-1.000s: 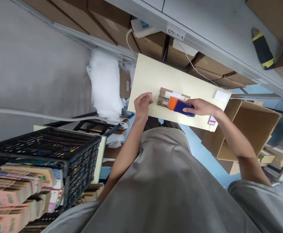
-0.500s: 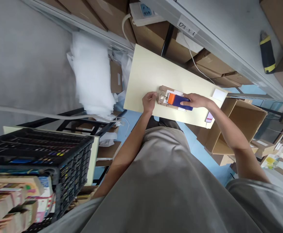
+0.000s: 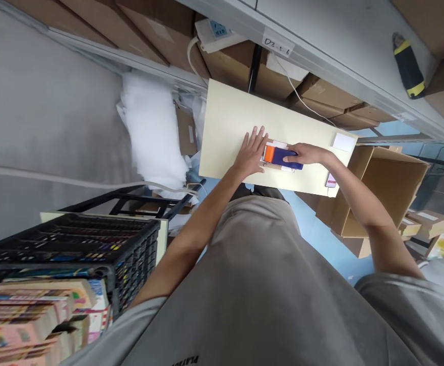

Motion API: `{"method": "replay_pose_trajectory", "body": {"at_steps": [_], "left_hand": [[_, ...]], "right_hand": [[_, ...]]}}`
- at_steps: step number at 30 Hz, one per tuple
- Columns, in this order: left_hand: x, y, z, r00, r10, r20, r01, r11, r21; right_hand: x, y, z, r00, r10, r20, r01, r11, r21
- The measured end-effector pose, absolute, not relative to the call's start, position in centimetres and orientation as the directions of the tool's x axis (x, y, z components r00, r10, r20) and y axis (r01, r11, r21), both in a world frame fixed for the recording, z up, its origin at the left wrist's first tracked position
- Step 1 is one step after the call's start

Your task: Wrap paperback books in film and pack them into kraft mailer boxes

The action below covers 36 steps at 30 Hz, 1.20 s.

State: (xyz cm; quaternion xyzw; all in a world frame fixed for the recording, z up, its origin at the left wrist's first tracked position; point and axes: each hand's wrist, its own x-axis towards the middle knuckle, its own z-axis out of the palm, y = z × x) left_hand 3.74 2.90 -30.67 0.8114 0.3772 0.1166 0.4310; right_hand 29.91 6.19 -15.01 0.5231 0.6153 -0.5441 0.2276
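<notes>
On a cream board (image 3: 229, 117) lies a small brown cardboard parcel (image 3: 272, 165) with white labels. My left hand (image 3: 250, 152) rests flat over the parcel's left end, its fingers spread. My right hand (image 3: 308, 154) grips a dark blue and orange tape dispenser (image 3: 281, 155), which sits on top of the parcel. The parcel's left end is hidden under my left hand.
A phone (image 3: 331, 180) and a white item (image 3: 343, 142) lie at the board's right end. Beyond it stands an open carton (image 3: 391, 190). A shelf edge (image 3: 302, 53) runs above; a black crate (image 3: 136, 254) with books is at left.
My left hand has opened from a pinch beside the parcel and moved right, flat onto its left end. The tape dispenser is still in my right hand. The view has shifted a little.
</notes>
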Motion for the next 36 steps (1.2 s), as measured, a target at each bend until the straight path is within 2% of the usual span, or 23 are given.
{"method": "replay_pose_trajectory", "body": {"at_steps": [3, 9, 13, 18, 25, 34, 36], "left_hand": [[4.2, 4.1, -30.7, 0.729, 0.668, -0.152, 0.537, -0.419, 0.732], [3.9, 3.9, -30.7, 0.713, 0.677, -0.184, 0.592, -0.44, 0.676], [3.8, 4.0, -30.3, 0.705, 0.68, -0.199, 0.603, -0.429, 0.672], [3.9, 4.4, -30.0, 0.707, 0.669, -0.232, 0.628, -0.441, 0.641], [4.1, 4.3, -30.4, 0.671, 0.703, -0.235, 0.647, -0.401, 0.649], [4.9, 3.9, -29.7, 0.603, 0.758, -0.248, 0.675, -0.32, 0.664], [5.0, 3.9, -29.6, 0.599, 0.759, -0.255, 0.683, -0.318, 0.658]], "right_hand": [[30.2, 6.2, -15.5, -0.35, 0.387, -0.853, 0.888, -0.154, -0.434], [32.4, 5.2, -15.1, -0.385, 0.36, -0.85, 0.845, -0.231, -0.481], [38.3, 3.1, -12.4, -0.322, 0.308, -0.895, 0.866, -0.286, -0.41], [46.2, 0.2, -10.4, -0.245, 0.303, -0.921, 0.916, -0.239, -0.323], [47.2, -0.3, -16.3, -0.225, 0.291, -0.93, 0.9, -0.304, -0.313], [41.5, -1.9, -22.5, -0.058, 0.531, -0.845, 0.968, -0.176, -0.177], [40.4, -2.8, -22.9, -0.092, 0.556, -0.826, 0.953, -0.191, -0.235]]}}
